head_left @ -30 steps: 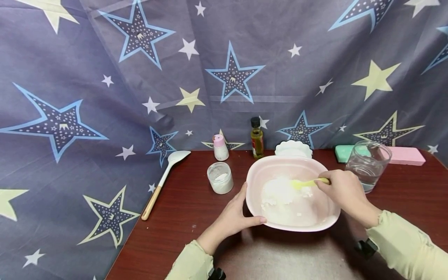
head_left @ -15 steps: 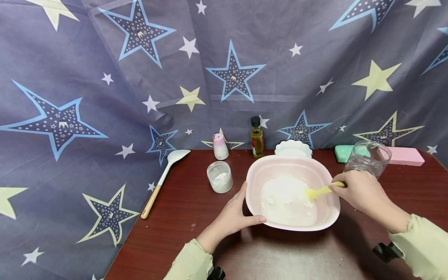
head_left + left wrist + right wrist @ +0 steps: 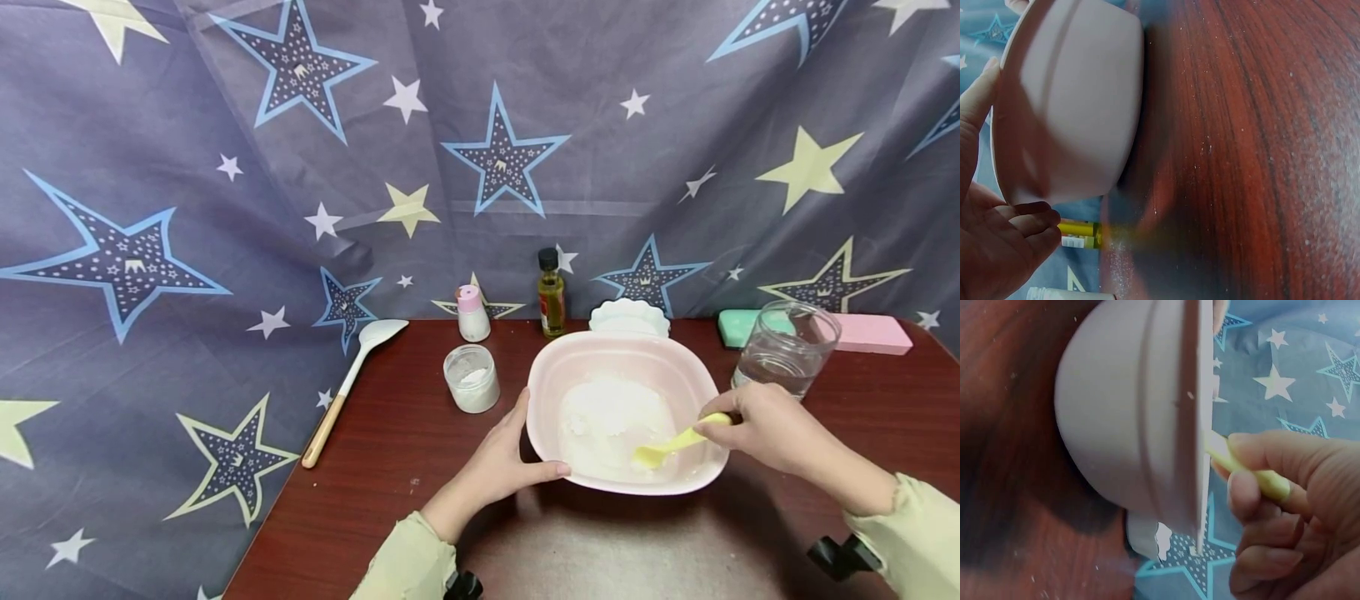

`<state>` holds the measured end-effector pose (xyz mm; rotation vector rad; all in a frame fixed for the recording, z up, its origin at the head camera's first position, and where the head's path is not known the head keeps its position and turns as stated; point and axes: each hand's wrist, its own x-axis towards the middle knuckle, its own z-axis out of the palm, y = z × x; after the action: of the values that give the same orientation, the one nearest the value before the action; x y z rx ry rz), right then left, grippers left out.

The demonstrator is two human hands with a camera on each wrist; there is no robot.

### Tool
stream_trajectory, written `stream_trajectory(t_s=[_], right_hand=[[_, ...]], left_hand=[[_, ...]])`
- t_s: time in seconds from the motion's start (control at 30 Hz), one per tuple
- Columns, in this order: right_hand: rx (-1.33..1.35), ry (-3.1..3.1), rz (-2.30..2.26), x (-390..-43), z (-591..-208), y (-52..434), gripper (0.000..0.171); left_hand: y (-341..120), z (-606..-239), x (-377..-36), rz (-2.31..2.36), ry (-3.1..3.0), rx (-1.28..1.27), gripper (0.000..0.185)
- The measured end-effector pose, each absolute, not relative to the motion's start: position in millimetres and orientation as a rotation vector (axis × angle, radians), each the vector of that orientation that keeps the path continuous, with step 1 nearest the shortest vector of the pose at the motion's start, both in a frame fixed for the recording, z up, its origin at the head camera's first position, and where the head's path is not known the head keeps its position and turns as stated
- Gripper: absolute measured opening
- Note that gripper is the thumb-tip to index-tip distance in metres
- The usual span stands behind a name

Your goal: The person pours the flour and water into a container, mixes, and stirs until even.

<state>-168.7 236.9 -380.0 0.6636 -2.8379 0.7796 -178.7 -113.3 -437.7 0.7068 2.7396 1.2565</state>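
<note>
Pinching the light, stiff yellow spoon [image 3: 670, 447] by its handle end, the right hand [image 3: 765, 429] digs in flour at five o'clock; the left hand [image 3: 504, 462] clasps the smooth bowl's [image 3: 542, 385] rim at eight o'clock.

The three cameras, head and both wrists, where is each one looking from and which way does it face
Head: above the table, facing forward and down at the pink bowl; shows both forearms, the left hand gripping the rim and the right hand holding the yellow spatula.
Left wrist: low beside the bowl, facing across the tabletop; shows that palm and thumb.
Right wrist: low outside the bowl, facing its rim edge-on; shows fingers pinching the spatula.
Shared: all three views show the bowl and table; head and right wrist share the spatula.
</note>
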Motion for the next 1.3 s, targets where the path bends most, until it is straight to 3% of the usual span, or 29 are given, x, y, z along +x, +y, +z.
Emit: stream_trajectory(t_s=[0.47, 1.3], right_hand=[[0.684, -2.605, 0.715, -174, -401, 207, 0.011], [0.537, -2.709, 0.579, -179, -388, 229, 0.006]], left_hand=[[-113, -440, -178, 1.270, 2.743, 0.725, 0.114], [-113, -439, -179, 1.297, 2.730, 0.764, 0.113]])
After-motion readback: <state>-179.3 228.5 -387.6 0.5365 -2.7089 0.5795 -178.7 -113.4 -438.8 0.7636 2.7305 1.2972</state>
